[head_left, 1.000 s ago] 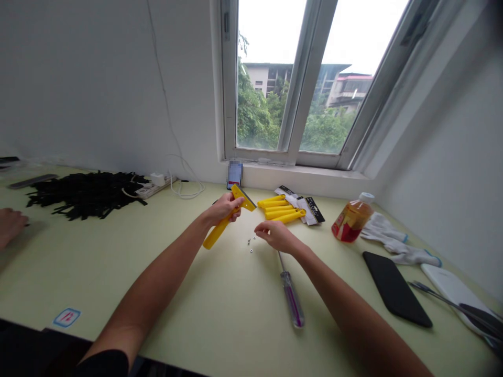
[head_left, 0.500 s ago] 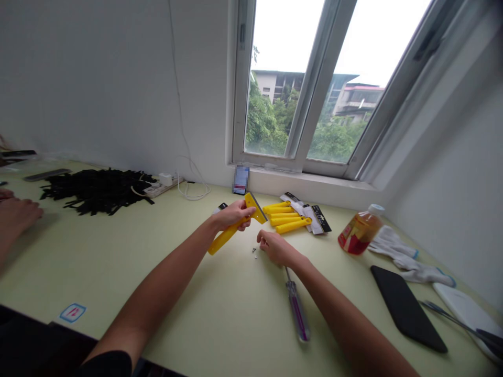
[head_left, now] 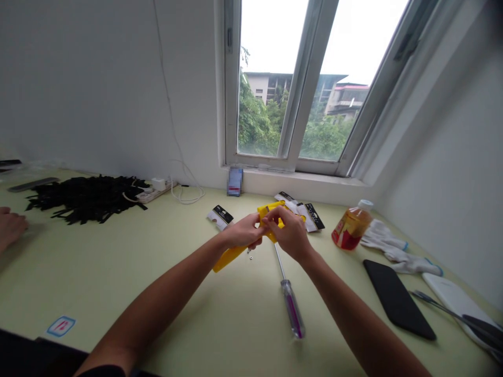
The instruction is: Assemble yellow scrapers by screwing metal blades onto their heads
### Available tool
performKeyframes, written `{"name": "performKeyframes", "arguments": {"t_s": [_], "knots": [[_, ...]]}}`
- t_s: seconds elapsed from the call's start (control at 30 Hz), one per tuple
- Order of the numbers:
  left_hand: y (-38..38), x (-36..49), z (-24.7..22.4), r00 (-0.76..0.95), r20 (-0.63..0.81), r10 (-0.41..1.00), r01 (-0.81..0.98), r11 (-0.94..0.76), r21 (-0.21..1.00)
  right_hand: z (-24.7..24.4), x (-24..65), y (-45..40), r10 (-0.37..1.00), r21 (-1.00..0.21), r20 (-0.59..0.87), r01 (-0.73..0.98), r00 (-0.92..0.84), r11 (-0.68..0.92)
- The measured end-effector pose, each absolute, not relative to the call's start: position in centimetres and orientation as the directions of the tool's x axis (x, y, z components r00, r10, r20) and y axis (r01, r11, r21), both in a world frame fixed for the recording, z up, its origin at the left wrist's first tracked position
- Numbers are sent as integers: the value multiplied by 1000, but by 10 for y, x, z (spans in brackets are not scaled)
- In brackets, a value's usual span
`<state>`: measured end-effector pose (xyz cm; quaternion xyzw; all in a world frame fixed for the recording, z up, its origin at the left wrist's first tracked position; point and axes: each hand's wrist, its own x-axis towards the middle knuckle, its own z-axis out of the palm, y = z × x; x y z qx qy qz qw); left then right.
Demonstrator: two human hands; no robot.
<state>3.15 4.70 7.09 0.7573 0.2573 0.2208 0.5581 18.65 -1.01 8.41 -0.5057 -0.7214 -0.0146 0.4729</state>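
Note:
My left hand [head_left: 245, 232] is wrapped round a yellow scraper [head_left: 229, 258], whose handle points down toward me. My right hand [head_left: 290, 230] touches the scraper's head, thumb and fingertips pinched together; anything between them is too small or hidden to make out. Just below the hands, small metal parts [head_left: 251, 257] lie on the table. A screwdriver [head_left: 291, 309] with a clear and purple handle rests beneath my right hand, its shaft pointing away from me. More yellow scraper handles [head_left: 280, 203] lie behind, partly covered by my right hand.
Printed cards [head_left: 220, 216] and a phone [head_left: 234, 181] are at the back. On the right are a bottle [head_left: 351, 225], white gloves [head_left: 412, 261], a black slab [head_left: 398, 298] and scissors-like metal [head_left: 436, 301]. Black strips [head_left: 90, 199] and another person's hand [head_left: 11, 228] are left.
My right hand has risen from beside the small metal parts to the scraper's head. The scraper has turned a little in my left hand. The view has shifted slightly.

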Motion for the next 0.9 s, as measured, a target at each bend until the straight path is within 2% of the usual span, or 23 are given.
{"name": "performKeyframes", "arguments": {"t_s": [0.13,0.27,0.33,0.43,0.53,0.9], "knots": [[44,33,71,774,63,630,132,-258,957,86,188,-10,711,-465,703,745,-18,479],[42,31,77,793,70,605,132,-284,950,85,194,-7,739,-559,672,684,42,469],[41,30,80,805,58,591,148,-295,944,83,197,-4,791,-664,608,591,70,458],[40,29,82,822,38,568,166,-303,938,79,200,0,889,-833,457,354,6,426],[39,29,83,830,34,557,161,-297,941,80,203,1,926,-902,364,213,-97,376],[37,29,85,827,-56,559,251,-278,927,87,209,-5,952,-914,248,283,-178,291]]}}
